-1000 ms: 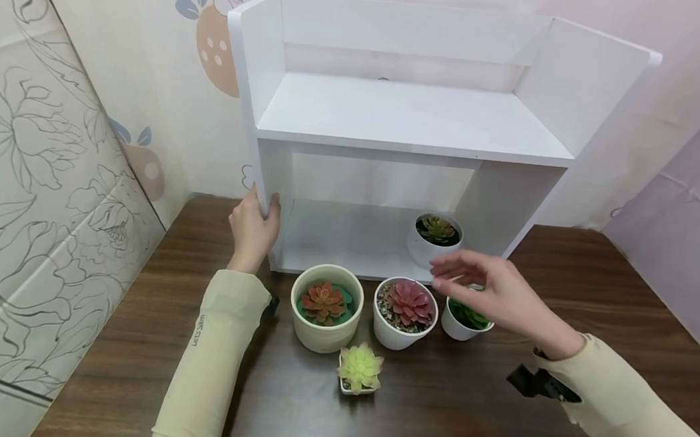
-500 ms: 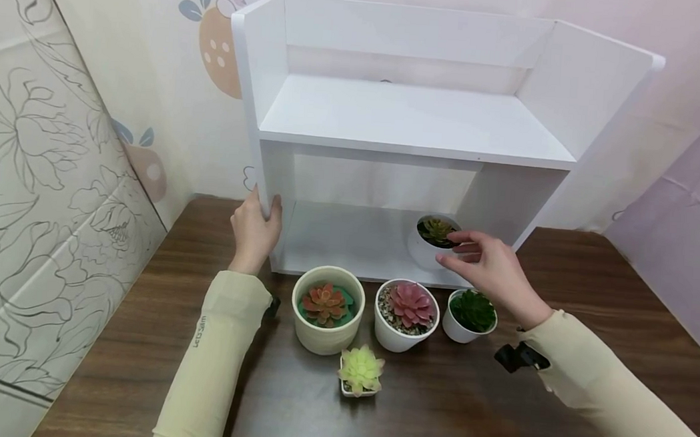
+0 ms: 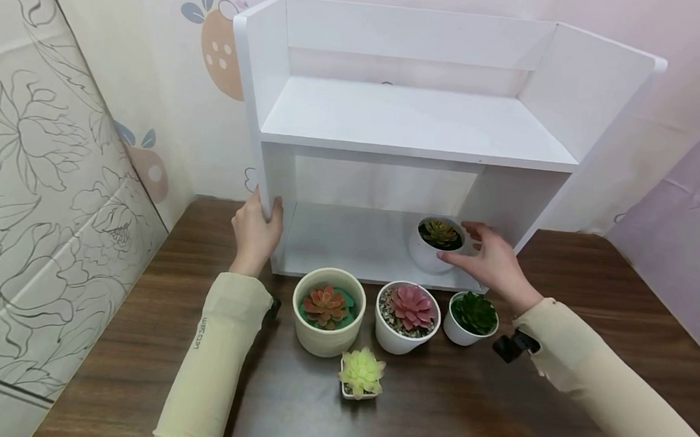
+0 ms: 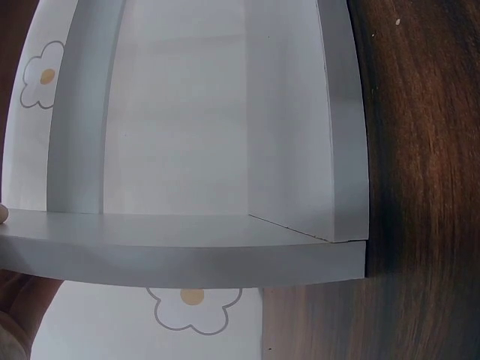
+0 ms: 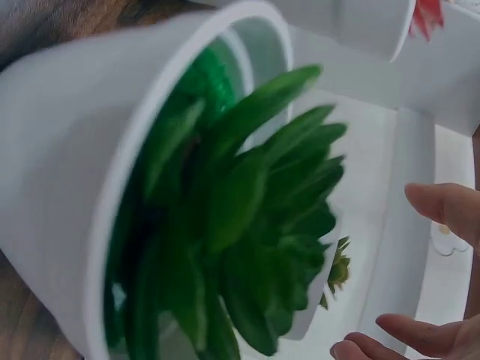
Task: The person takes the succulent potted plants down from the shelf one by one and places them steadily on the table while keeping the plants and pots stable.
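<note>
Your left hand (image 3: 257, 229) grips the front edge of the white shelf's (image 3: 413, 119) left side panel, fingers curled round it with the thumb on the outer face. The left wrist view adds only a fingertip at the frame's left border and a flower print on the wall behind the panel; it shows none of the pots. The left sleeve (image 3: 209, 357) carries small writing, too small to read with certainty.

Ahead of your wrists, the table (image 3: 138, 339) holds, left to right, a cream pot (image 3: 327, 311) with an orange plant, a small square pot (image 3: 361, 374) with a pale green plant, a white pot (image 3: 407, 315) with a pink plant, and a small white pot (image 3: 470, 317) with a dark green plant. The right wrist view fills with this last pot, blurred.

Your right hand (image 3: 489, 257) is in the lower compartment, fingers spread round the white pot with the yellow-green plant (image 3: 437, 242); whether they touch it cannot be told. This pot stands near the compartment's right wall, with open floor to the left of your fingers.
</note>
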Tool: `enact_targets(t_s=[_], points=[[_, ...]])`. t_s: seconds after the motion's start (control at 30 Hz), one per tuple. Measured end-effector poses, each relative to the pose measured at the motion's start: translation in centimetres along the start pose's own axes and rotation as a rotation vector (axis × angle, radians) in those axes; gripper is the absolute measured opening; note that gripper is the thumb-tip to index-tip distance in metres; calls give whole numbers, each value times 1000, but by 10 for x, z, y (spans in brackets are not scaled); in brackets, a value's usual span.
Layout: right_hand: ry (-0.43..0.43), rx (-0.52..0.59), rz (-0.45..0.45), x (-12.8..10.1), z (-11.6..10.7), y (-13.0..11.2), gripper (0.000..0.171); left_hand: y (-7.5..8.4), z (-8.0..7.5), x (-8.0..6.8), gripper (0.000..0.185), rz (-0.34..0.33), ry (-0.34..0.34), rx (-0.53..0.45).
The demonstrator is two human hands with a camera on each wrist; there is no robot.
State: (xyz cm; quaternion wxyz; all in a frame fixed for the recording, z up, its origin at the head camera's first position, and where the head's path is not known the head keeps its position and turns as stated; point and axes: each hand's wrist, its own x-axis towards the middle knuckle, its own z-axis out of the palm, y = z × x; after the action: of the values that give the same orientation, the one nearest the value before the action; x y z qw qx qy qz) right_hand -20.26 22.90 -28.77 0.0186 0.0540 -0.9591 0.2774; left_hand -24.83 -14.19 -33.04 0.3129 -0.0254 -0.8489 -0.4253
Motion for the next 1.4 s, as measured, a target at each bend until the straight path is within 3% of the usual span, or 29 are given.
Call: enact_targets(t_s=[0.63,0.9,1.4], points=[[-163,-122,82,39,6,-3,113,0,2,-1,34,17,8,0],[-183,-110,80,45,10,4,101,2,5,0,33,15,-2,-1],[-227,-147,136,51,8,4,106,6,4,0,34,10,0,-2]])
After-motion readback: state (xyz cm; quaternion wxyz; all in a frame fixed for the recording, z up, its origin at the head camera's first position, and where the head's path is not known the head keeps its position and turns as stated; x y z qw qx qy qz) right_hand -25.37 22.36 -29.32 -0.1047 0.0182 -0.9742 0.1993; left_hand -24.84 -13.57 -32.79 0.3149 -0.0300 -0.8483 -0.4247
